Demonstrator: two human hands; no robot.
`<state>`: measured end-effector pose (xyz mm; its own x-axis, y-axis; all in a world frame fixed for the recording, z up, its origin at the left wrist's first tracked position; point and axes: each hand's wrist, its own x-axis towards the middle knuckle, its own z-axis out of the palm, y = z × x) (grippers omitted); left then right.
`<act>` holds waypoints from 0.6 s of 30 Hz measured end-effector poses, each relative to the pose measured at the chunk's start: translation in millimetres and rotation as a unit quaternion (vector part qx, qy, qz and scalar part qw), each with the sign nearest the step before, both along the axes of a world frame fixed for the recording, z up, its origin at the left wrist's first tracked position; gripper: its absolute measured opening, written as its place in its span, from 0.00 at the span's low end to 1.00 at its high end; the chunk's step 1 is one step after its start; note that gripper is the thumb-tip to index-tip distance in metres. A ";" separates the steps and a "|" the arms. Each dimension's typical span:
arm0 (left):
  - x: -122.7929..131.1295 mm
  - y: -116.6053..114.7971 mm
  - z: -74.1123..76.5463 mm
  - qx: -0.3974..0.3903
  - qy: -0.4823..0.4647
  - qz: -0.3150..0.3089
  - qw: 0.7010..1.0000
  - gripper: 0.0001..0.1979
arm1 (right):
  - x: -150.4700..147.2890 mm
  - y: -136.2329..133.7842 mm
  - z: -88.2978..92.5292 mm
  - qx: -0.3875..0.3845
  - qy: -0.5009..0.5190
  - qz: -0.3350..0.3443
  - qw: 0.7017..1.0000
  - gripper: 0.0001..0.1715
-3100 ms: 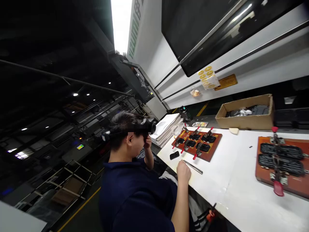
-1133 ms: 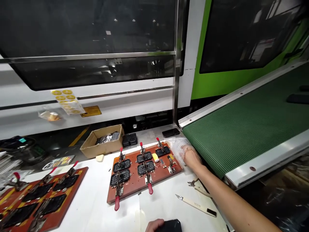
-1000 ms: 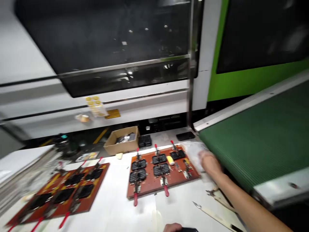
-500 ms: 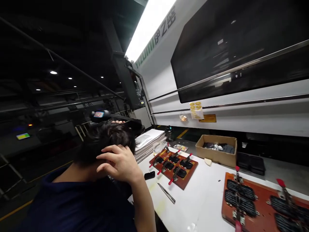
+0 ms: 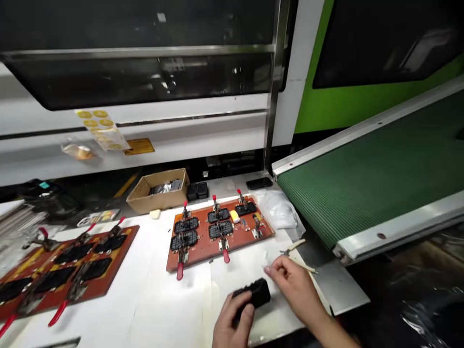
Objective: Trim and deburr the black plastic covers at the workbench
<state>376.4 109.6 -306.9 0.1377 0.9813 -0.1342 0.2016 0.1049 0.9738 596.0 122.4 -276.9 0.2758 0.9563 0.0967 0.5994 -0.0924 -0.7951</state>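
Observation:
My left hand [image 5: 232, 321] is closed around a black plastic part [image 5: 259, 293], a small ribbed block, low over the table's front edge. To its right, my right hand [image 5: 290, 282] has thumb and forefinger pinched together. What that pinch holds, if anything, I cannot make out. Just beyond and partly behind the right hand lie cutting pliers [image 5: 297, 245] with cream handles. Past both hands sits a red-brown fixture board [image 5: 235, 241] with red-handled toggle clamps and several black ribbed parts [image 5: 221, 229] on it.
A second clamp board [image 5: 123, 251] lies at the left. Behind stand a cardboard box [image 5: 159, 203] of small parts and a black phone [image 5: 259, 183]. A clear plastic bag [image 5: 279, 210] rests by the board. A green conveyor belt [image 5: 380, 164] slopes up at the right.
My view has swung right and down. The person seen at the left, with a hand at the head, is out of view. Both my hands and the conveyor have come into view.

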 end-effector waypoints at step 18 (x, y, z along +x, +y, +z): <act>-29.4 -26.6 19.3 -0.115 0.021 0.082 0.990 0.22 | -46.2 -47.8 -18.7 0.010 0.113 0.016 0.993 0.13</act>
